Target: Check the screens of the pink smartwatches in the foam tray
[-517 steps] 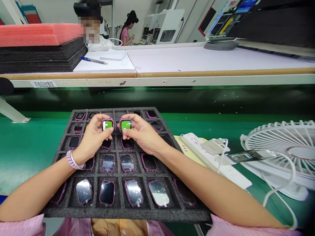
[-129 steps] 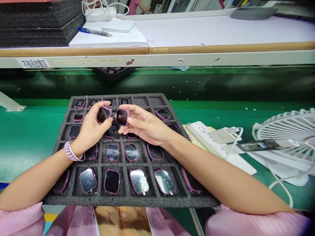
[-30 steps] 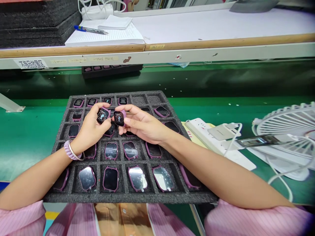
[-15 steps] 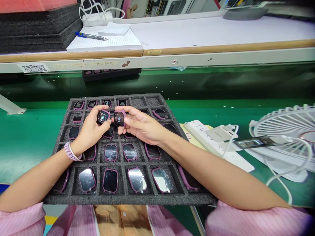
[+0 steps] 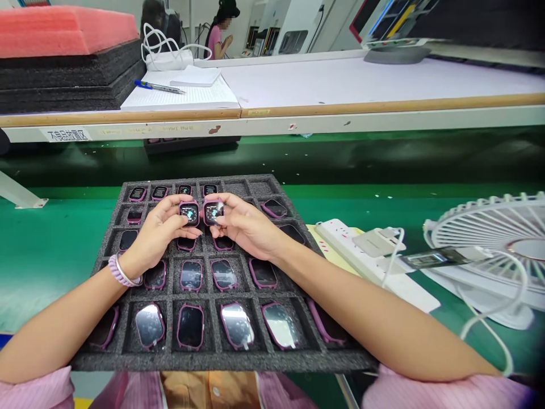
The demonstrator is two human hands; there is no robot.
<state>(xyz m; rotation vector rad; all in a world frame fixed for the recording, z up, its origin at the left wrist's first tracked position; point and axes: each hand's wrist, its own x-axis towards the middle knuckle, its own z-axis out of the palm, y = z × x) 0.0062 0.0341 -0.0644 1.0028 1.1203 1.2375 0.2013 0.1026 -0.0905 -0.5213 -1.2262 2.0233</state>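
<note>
A black foam tray with a grid of pockets lies before me on the green belt. Several purple watch bodies sit in its pockets, screens up. My left hand pinches one purple watch body with a lit dial. My right hand pinches a second purple watch body, also lit. Both are held side by side just above the tray's upper middle rows. Two pockets at the tray's far right corner hold nothing.
A white power strip with plugged adapters and cables lies right of the tray, next to a white fan. Behind the belt, a raised shelf holds a notebook and pen and stacked foam sheets. Another tray sits under the shelf. A person works far behind.
Both hands turned the two watches so their lit screens face me more squarely. The view has tilted up, showing more of the room behind.
</note>
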